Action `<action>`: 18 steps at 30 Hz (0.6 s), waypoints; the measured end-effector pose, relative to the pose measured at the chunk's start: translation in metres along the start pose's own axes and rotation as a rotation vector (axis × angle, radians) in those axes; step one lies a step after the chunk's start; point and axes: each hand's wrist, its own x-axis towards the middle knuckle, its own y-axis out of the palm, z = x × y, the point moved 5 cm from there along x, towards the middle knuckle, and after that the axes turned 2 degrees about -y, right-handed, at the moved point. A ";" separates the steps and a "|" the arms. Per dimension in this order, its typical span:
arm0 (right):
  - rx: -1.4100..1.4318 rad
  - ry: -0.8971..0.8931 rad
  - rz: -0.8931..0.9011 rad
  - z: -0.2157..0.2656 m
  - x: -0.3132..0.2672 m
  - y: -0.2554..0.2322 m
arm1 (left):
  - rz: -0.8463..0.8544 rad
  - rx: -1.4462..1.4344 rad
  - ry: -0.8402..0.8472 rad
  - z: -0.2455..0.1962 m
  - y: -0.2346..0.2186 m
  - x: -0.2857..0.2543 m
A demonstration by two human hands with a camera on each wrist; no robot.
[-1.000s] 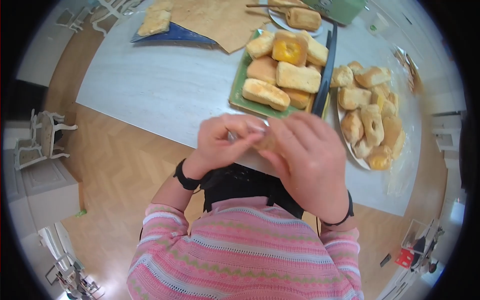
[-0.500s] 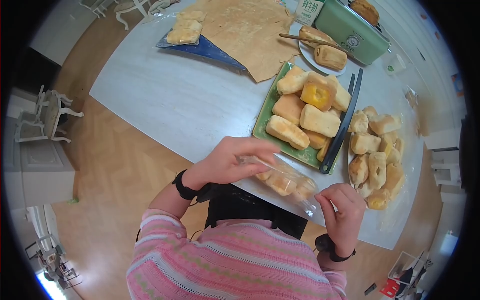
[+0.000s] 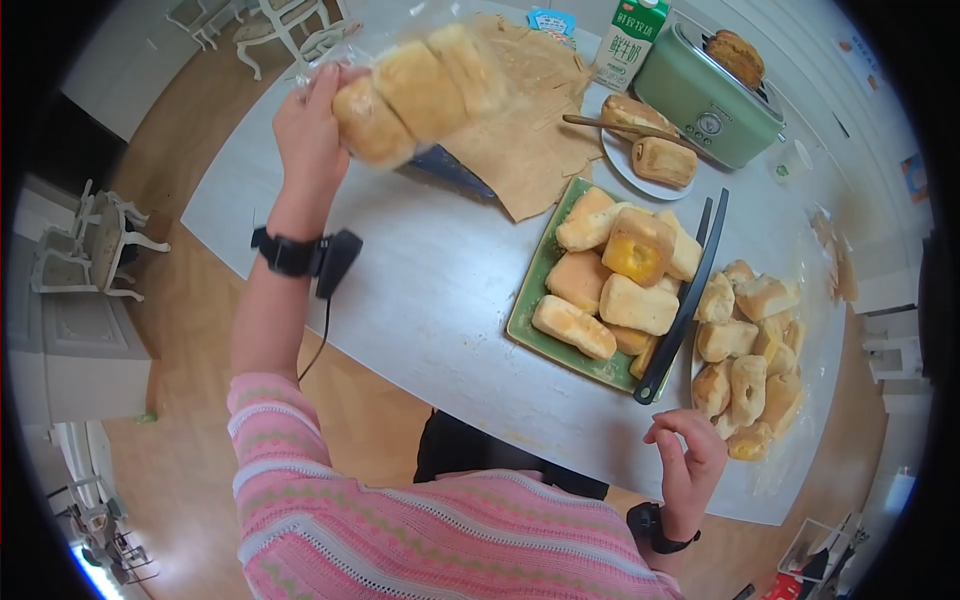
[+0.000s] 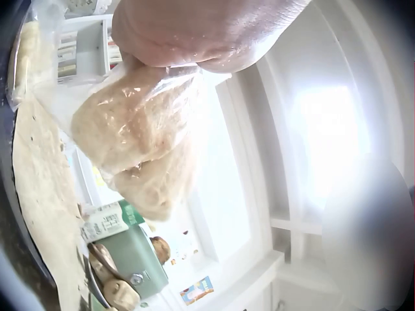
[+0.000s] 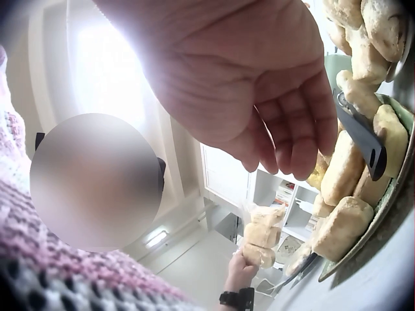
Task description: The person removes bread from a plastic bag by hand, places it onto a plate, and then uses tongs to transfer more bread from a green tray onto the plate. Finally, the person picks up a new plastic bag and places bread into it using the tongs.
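Note:
My left hand point(image 3: 312, 125) grips one end of a clear plastic bag of bread rolls point(image 3: 425, 90), raised over the far left of the table. Rolls in a row show through the film, and the bag point(image 4: 133, 120) hangs below the hand in the left wrist view. Beneath it, a blue tray point(image 3: 455, 170) is partly hidden, beside brown paper point(image 3: 545, 140). By the front edge, my right hand point(image 3: 690, 460) holds nothing, its fingers loosely bent. Nearest to it are black tongs point(image 3: 677, 320) lying along a green plate point(image 3: 522, 318) piled with bread.
More bread point(image 3: 748, 385) is heaped at the right, with clear plastic around it. Behind the green plate are a small white plate point(image 3: 622, 165) with bread and wooden tongs point(image 3: 610, 124), a green toaster point(image 3: 710, 100), a milk carton point(image 3: 630, 45) and a cup point(image 3: 793, 162).
From in front of the body, the left hand has carried the bagged rolls up and to the far left. The right hand has let go of the bag and stays near the front edge.

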 end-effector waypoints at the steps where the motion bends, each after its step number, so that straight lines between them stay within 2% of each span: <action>1: -0.001 0.000 -0.009 -0.001 0.001 0.000 | -0.061 0.020 0.048 0.006 0.005 0.025; 2: -0.013 0.004 -0.002 -0.002 0.001 0.000 | -0.051 0.015 0.049 0.020 0.009 0.053; 4: -0.027 0.008 -0.011 -0.003 0.004 -0.002 | -0.160 0.110 0.201 0.044 0.005 0.106; 5: -0.029 0.011 0.000 -0.001 0.004 -0.002 | -0.148 0.103 0.199 0.056 0.009 0.125; 7: -0.033 0.017 -0.004 -0.002 0.003 -0.005 | -0.357 0.351 0.182 0.075 0.006 0.154; 8: -0.001 0.040 -0.001 -0.004 0.001 -0.007 | -0.341 0.345 0.181 0.083 0.008 0.164; 10: 0.030 0.073 -0.017 -0.004 -0.002 -0.010 | -0.412 0.607 0.161 0.099 0.008 0.178; 11: 0.026 0.086 -0.009 -0.003 -0.002 -0.011 | -0.390 0.600 0.160 0.114 0.003 0.188; 13: 0.023 0.120 -0.024 -0.004 -0.004 -0.014 | -0.429 0.846 0.025 0.144 -0.009 0.206; 15: 0.036 0.123 -0.014 -0.005 -0.007 -0.016 | 0.150 1.994 0.299 0.124 0.023 0.173; 17: 0.041 0.122 -0.046 -0.008 -0.010 -0.019 | 0.187 2.056 0.248 0.136 0.012 0.189; 18: 0.043 0.104 -0.027 -0.007 -0.011 -0.019 | 0.127 1.776 0.199 0.159 -0.026 0.224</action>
